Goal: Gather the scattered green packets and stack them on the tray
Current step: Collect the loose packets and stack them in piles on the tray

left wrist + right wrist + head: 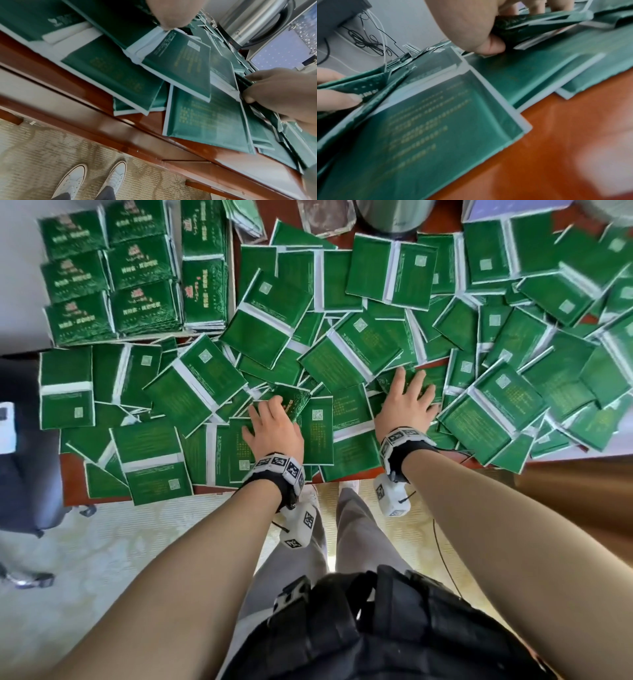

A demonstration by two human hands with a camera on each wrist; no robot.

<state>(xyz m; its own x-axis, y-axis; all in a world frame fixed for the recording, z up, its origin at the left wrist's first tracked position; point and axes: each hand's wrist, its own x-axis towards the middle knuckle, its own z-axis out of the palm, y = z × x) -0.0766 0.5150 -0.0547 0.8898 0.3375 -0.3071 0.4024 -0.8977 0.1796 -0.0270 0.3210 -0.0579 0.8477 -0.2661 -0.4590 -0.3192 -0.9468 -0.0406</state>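
we are standing at a reddish wooden counter [73, 481] that is carrying a wide heap of scattered green packets [352, 357], most of them lying flat and overlapping one another with their white seams and small printed squares facing up, some hanging over the near edge of the counter. at the far left, neat stacks of packets [113, 272] are sitting side by side with their decorated fronts up, on what we are taking to be the tray [230, 268], though only a pale edge of it is showing beside them. past the heap, a steel kettle [254, 23] is standing at the back of the counter. below the counter, a patterned carpet [39, 146] is lying under our white shoes [72, 181]. our left hand [274, 428] is gripping a small bundle of packets [294, 402] near the middle of the heap, fingers curled over the bundle's top and the thumb pressing underneath, as the right wrist view is showing at its left edge. our right hand [406, 402] is lying just right of it, fingers spread on top of a second bundle [539, 20] while the thumb is curling in beneath it, so this hand is also pinching packets, lifted slightly off the ones under them. both wrists are wearing black bands with white marker blocks [279, 465]. the two hands are near each other but apart, with flat packets between them.
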